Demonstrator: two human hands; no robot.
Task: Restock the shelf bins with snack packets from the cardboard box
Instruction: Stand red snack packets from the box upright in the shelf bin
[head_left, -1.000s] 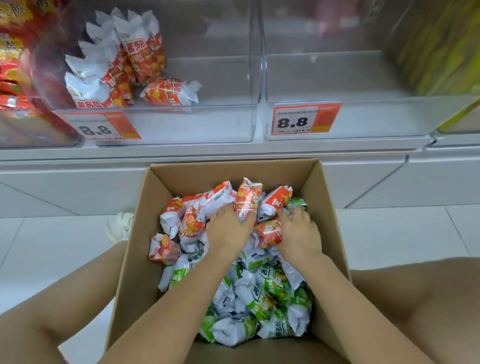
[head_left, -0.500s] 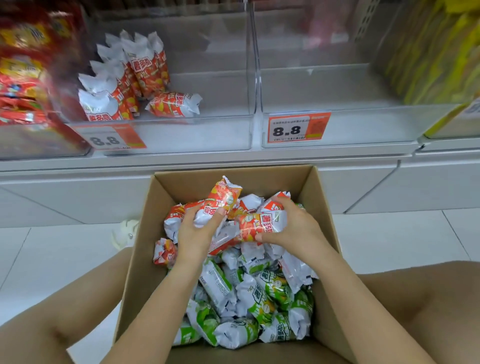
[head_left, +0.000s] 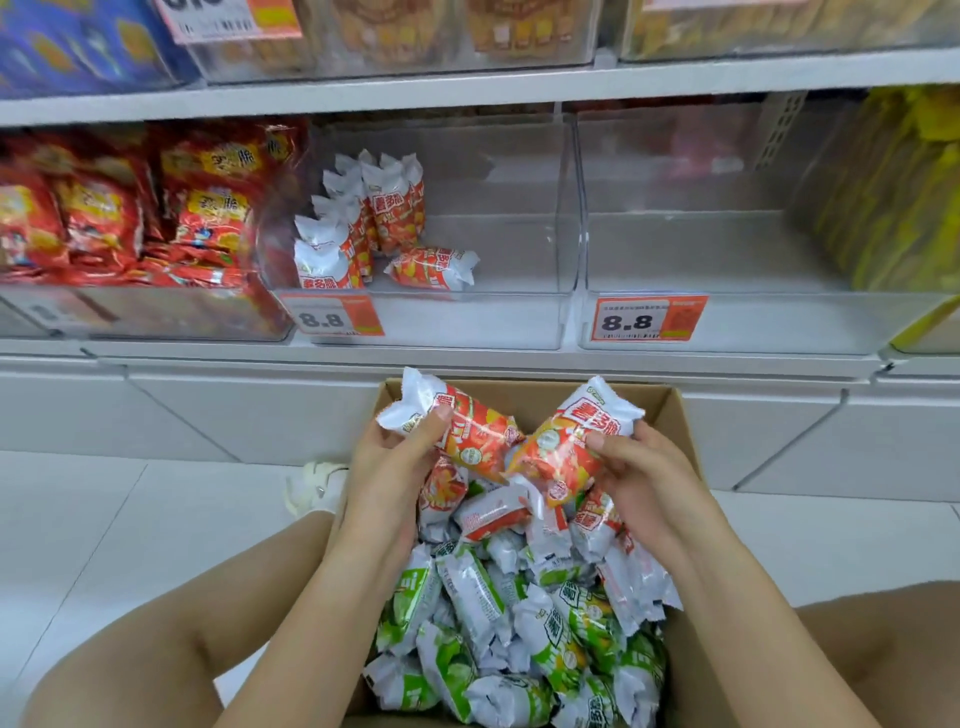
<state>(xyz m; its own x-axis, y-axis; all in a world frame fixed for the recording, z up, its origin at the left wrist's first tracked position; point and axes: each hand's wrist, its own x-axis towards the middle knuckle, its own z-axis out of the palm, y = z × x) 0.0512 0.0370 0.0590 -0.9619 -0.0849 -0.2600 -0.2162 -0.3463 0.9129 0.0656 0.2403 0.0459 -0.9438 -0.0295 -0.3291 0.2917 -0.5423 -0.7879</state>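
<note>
We read "8.8" on the orange price tag (head_left: 332, 315) of the clear middle bin (head_left: 441, 270) and again on the price tag (head_left: 649, 319) of the neighbouring bin (head_left: 727, 260); the packets carry red Chinese lettering we cannot make out. Our left hand (head_left: 395, 457) grips one orange snack packet (head_left: 457, 426) and our right hand (head_left: 639, 467) grips another (head_left: 566, 447), both just above the cardboard box (head_left: 670, 410), below the middle bin. A second ago both hands were down among the packets; now they have lifted clear, and green packets (head_left: 498, 623) fill the box's near half.
</note>
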